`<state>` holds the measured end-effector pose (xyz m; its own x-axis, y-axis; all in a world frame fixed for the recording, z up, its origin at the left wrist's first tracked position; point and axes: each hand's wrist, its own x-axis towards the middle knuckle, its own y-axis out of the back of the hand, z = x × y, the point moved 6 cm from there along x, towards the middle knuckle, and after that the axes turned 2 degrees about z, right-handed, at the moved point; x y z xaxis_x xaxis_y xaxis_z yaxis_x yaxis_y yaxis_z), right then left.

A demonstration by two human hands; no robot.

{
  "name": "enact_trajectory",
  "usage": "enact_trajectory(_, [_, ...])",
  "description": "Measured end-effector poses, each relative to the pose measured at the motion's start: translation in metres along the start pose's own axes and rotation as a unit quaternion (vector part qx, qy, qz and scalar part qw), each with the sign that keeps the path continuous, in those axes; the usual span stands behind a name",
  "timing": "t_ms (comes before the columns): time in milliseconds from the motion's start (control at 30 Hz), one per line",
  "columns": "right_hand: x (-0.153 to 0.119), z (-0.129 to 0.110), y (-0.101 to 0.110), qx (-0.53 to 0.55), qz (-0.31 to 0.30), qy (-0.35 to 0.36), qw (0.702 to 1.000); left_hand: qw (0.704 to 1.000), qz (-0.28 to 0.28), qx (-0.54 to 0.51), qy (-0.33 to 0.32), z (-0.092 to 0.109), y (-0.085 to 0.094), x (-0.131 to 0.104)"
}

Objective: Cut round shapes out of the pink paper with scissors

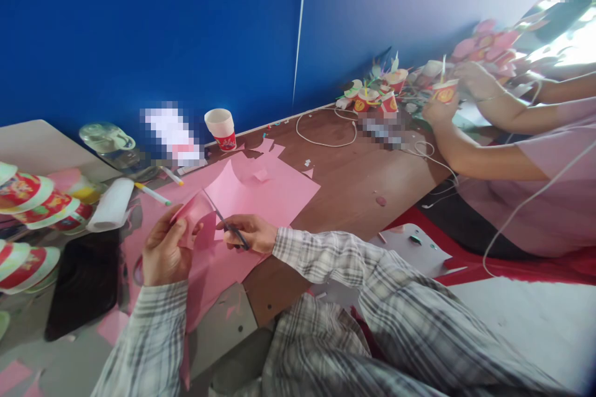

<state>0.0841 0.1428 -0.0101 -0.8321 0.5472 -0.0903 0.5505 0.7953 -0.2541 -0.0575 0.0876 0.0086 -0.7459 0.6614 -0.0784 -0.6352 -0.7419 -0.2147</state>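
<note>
My left hand (168,247) is closed on a folded piece of pink paper (194,211), holding it up above the table. Just to its right, my right hand (251,232) grips dark-handled scissors (237,234), their blades pointing up and left beside the held piece. Whether the blades touch the paper is hard to tell. Large pink sheets (284,189) lie beneath both hands, with cut scraps on top.
Paper cups (46,201), a white roll (110,205) and a black tablet-like object (86,282) lie left. Behind stand a cup (221,130) and two markers (153,193). At right, another person's hands hold a cup (444,92) near cables and paper flowers (487,46).
</note>
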Motion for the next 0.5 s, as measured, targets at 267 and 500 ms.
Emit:
enact_trajectory(267, [-0.005,-0.016,0.004,-0.046,-0.024,0.085,0.995,0.996,-0.046,-0.007,0.070,-0.011,-0.001,0.004])
enact_trajectory(500, [-0.005,-0.016,0.003,-0.099,-0.059,0.125,0.985,0.994,-0.041,-0.006,0.100,-0.004,-0.001,0.000])
